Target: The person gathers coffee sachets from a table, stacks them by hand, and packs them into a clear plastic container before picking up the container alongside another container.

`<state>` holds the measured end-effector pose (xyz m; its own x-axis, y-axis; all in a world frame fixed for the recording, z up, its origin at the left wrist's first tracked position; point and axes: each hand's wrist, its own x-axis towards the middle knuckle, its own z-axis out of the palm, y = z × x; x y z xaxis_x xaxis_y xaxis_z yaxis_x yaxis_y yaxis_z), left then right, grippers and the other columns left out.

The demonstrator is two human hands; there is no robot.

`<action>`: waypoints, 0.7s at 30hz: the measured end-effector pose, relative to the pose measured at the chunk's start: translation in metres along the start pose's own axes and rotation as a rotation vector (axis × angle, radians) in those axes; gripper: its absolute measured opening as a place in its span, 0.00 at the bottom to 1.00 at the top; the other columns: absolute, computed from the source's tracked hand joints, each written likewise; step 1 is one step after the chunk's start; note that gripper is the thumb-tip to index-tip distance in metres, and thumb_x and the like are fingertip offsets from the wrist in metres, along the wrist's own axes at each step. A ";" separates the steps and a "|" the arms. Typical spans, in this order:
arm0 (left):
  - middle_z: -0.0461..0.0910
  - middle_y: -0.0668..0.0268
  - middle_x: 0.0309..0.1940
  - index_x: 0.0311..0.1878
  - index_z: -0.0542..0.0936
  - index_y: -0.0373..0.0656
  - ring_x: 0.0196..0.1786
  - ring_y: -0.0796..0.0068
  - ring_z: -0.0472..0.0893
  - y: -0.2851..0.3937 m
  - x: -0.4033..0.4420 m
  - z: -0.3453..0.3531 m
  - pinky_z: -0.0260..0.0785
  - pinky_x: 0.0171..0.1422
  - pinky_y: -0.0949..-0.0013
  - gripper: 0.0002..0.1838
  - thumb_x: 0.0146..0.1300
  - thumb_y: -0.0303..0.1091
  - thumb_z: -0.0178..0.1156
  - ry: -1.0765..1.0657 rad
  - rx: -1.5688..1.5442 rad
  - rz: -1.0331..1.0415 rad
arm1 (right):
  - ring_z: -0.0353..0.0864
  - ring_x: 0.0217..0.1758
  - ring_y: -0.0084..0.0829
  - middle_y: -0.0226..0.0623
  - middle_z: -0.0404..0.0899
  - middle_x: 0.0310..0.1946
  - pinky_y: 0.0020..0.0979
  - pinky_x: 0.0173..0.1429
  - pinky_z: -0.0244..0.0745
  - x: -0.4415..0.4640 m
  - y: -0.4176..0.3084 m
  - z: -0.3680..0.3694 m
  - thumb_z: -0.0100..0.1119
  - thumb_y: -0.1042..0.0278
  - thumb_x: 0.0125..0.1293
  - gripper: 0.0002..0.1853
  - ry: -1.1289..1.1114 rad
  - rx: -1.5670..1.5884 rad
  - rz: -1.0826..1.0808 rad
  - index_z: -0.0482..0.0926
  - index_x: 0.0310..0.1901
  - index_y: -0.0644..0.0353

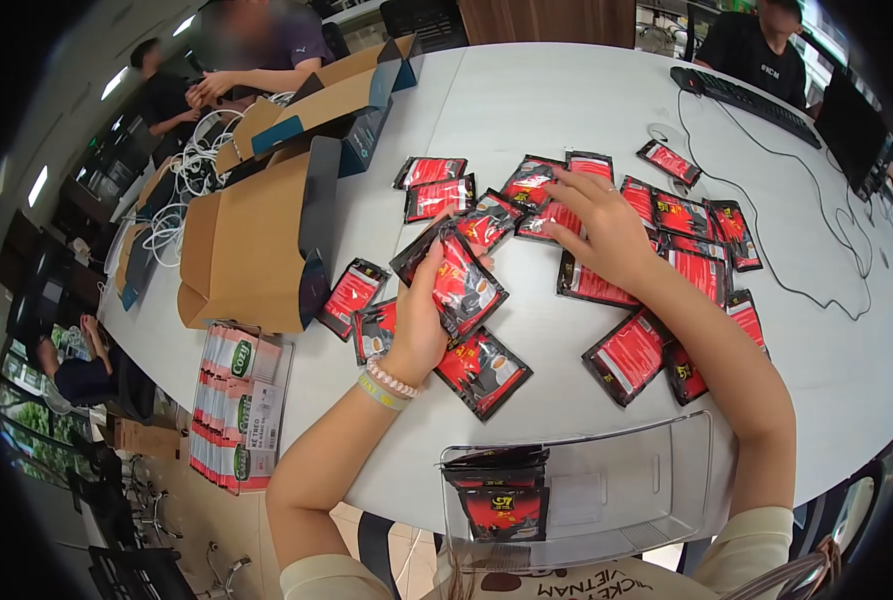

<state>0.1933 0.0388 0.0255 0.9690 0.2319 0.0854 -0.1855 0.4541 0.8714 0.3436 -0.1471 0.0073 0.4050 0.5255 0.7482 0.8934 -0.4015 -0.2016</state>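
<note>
My left hand (pixel 423 325) grips a red-and-black coffee sachet (pixel 465 285), with at least one more dark packet edge behind it. Over the scattered sachets my right hand (pixel 607 228) is open, its fingers apart and bent above a red sachet (pixel 557 222); whether the fingertips touch it I cannot tell. More coffee sachets lie around both hands, some face up and some showing their printed backs. Close to my body, a clear plastic tray (pixel 627 490) holds several upright sachets (pixel 505 512) at its left end.
Left of my arm stands a clear holder of pink Cozy packets (pixel 232 410). Behind it are open cardboard boxes (pixel 252 235) and white cables (pixel 202 150). A keyboard (pixel 752 105) and thin cables lie at the far right. Other people sit around the table (pixel 527 90).
</note>
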 end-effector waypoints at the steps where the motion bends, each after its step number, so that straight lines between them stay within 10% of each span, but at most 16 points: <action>1: 0.78 0.61 0.43 0.70 0.61 0.45 0.47 0.69 0.79 0.000 0.001 -0.002 0.74 0.55 0.64 0.24 0.75 0.42 0.40 0.030 -0.041 -0.015 | 0.80 0.50 0.42 0.40 0.83 0.38 0.42 0.52 0.73 -0.004 0.007 0.004 0.60 0.50 0.62 0.20 -0.023 -0.078 -0.049 0.79 0.46 0.59; 7: 0.77 0.63 0.39 0.68 0.64 0.42 0.46 0.66 0.80 0.001 0.008 -0.011 0.73 0.58 0.62 0.27 0.72 0.48 0.43 0.149 -0.172 0.004 | 0.68 0.65 0.47 0.51 0.73 0.57 0.52 0.71 0.55 0.012 -0.013 -0.018 0.57 0.51 0.63 0.25 -0.677 -0.155 0.188 0.77 0.53 0.63; 10: 0.77 0.64 0.38 0.67 0.65 0.42 0.44 0.66 0.80 0.006 0.004 -0.005 0.74 0.55 0.62 0.26 0.71 0.47 0.43 0.209 -0.151 -0.028 | 0.75 0.57 0.46 0.49 0.78 0.47 0.52 0.70 0.56 -0.003 -0.007 -0.003 0.57 0.52 0.62 0.25 -0.153 -0.224 -0.205 0.76 0.54 0.63; 16: 0.77 0.65 0.39 0.66 0.65 0.41 0.40 0.67 0.80 -0.002 0.008 -0.015 0.75 0.51 0.62 0.25 0.70 0.44 0.44 0.140 -0.127 -0.013 | 0.77 0.48 0.47 0.47 0.79 0.41 0.51 0.69 0.58 -0.002 -0.004 -0.007 0.60 0.56 0.58 0.28 -0.308 0.015 -0.079 0.71 0.58 0.63; 21: 0.77 0.65 0.40 0.69 0.63 0.46 0.41 0.73 0.81 -0.001 0.009 -0.015 0.76 0.45 0.69 0.27 0.68 0.43 0.50 0.122 -0.175 -0.025 | 0.79 0.35 0.33 0.33 0.78 0.22 0.42 0.60 0.67 0.000 -0.017 -0.009 0.65 0.68 0.55 0.09 -0.164 -0.108 -0.324 0.78 0.37 0.59</action>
<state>0.1996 0.0533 0.0183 0.9488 0.3159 -0.0034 -0.1975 0.6013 0.7742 0.3269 -0.1471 0.0157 0.1382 0.7476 0.6496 0.9582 -0.2668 0.1032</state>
